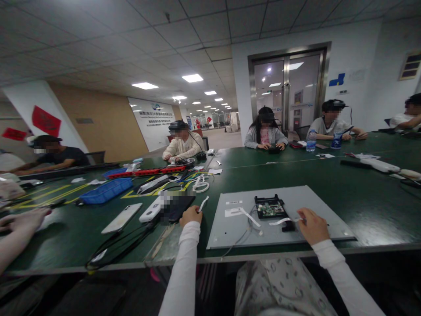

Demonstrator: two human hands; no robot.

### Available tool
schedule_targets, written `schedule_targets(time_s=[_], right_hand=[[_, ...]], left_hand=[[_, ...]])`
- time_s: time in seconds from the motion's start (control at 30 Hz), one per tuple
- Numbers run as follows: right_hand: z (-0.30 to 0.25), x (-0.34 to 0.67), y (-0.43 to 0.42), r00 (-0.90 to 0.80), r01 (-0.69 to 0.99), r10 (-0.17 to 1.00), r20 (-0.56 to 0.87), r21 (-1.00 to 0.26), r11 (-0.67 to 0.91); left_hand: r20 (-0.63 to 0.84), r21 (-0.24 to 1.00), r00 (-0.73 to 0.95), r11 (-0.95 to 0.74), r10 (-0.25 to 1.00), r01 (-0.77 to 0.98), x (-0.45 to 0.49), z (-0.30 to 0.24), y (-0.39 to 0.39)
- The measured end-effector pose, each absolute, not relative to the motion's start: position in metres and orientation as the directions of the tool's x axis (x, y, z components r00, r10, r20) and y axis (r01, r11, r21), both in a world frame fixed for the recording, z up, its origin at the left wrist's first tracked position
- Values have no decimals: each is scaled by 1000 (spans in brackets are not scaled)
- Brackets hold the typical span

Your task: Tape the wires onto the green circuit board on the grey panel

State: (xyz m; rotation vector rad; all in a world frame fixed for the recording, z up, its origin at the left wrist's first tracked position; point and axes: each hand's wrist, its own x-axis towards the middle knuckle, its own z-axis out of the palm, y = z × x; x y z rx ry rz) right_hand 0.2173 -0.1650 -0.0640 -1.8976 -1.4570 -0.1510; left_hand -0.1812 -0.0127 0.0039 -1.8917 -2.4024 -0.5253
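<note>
My left hand (190, 215) rests at the table edge left of a flat grey panel (215, 235). Its fingers are closed on a short white strip (204, 203) that sticks up from them. Over the right part of the panel, my right hand (313, 224) pinches the end of a white flat cable (279, 222). Beside that cable lies a small black piece (288, 226). A green circuit board (272, 208) sits in a black frame on the panel. Another white strip (250, 217) and a thin grey wire (241, 237) lie left of it.
Left of me are a white phone (122, 218), a white device (153, 210), a dark pouch (179, 208), black cables (123, 245) and a blue tray (107, 191). Another person's arm (19, 232) reaches in at far left. Several people sit across the green table (378, 210).
</note>
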Motion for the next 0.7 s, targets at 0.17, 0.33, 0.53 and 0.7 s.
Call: schedule_targets(time_s=[0.17,0.33,0.53,0.7], right_hand=[[-63,217,-166,340,884,790,510,-461,-82],[-62,215,-166,332,887,786,522,-456,-72],[-62,213,-166,346,878,795,498,-471,-87],[-62,213,-165,341,872,806,484,-483,-79]], left_hand=[[237,206,-266,219,934,954,-175,5,-4],[236,206,-313,268,920,941,-173,4,5],[149,245,-319,278,936,929,-161,9,34],[90,270,-349,314,933,910,-155,14,56]])
